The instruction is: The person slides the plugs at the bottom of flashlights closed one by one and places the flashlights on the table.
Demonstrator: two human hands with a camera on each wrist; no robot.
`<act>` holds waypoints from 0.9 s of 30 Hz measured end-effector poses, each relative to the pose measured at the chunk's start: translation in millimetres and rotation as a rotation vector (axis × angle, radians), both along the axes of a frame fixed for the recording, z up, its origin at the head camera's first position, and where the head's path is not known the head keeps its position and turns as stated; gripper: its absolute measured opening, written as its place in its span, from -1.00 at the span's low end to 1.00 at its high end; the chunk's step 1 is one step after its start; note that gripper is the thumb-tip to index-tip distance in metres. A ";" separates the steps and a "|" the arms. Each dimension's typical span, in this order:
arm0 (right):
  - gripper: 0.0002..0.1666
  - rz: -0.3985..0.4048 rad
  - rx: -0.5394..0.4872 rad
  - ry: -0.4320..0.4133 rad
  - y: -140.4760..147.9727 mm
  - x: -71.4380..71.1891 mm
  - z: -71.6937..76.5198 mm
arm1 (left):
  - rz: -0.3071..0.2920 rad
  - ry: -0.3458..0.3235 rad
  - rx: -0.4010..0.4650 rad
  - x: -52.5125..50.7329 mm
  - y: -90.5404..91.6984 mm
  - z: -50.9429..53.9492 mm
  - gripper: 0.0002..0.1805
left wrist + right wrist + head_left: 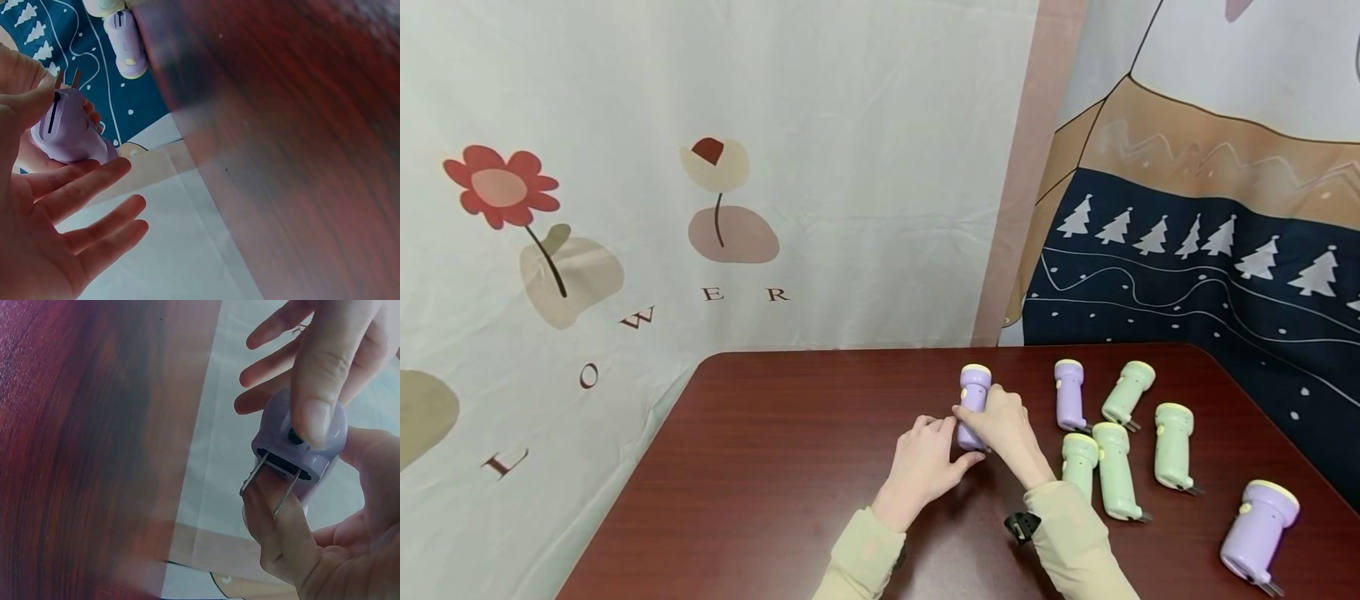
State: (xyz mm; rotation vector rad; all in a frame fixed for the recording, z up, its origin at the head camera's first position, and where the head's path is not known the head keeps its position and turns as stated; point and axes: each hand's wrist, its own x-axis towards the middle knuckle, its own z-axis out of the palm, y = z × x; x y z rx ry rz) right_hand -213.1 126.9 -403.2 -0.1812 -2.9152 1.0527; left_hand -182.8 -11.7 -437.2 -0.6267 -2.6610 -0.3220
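Note:
A purple flashlight (975, 392) with a pale yellow rim stands out over the table, its lamp end pointing away from me. My right hand (1009, 425) grips its body, fingers curled round it. Two metal plug prongs (287, 492) stick out from the flashlight's base in the right wrist view. My left hand (917, 467) is at the near end, its thumb (315, 415) pressing on the base beside the prongs. In the left wrist view the left fingers (94, 194) are spread and mostly straight, some reaching the flashlight's side.
On the right of the dark red table (790, 450) lie several more flashlights: a purple one (1070, 396), a larger-looking purple one (1258, 529) near the front, and several green ones (1116, 471), most with prongs showing. Printed curtains (865, 167) hang behind the table.

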 end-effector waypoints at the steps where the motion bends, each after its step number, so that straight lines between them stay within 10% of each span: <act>1: -0.26 -0.001 0.001 0.002 -0.3 0.2 -0.1 | 0.000 0.008 0.000 0.0 -0.2 0.0 -0.41; 27: -0.29 -0.013 -0.003 0.033 -6.0 2.9 0.9 | 0.004 0.143 -0.034 -4.2 -1.8 -5.4 -0.47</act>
